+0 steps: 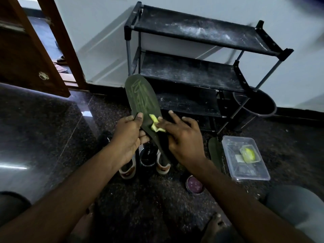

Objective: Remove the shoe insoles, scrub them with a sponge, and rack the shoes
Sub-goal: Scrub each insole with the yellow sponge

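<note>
From the head view, the left hand (128,135) grips a dark green insole (142,100) near its heel end, thumb across the top face and fingers curled beneath, so that the toe end points up and away toward the shoe rack (192,71). Pale scrub marks show on the upper part of the insole. The right hand (182,137) holds a crumpled yellow sponge (155,124) against the lower part of the insole, with two fingers sticking out straight past it. Below the hands a pair of shoes (145,158) stands on the dark speckled floor (52,128). To the right a second insole (214,151) lies on the floor just beside a clear plastic container (252,171), which holds a yellow-green piece in a small clear wrapper (249,153). A small round tin (194,185) with a purplish inside sits near the container. A dark round bin (259,106) stands by the rack's right leg; what it holds cannot be seen. The rack's black shelves are dusty.
</note>
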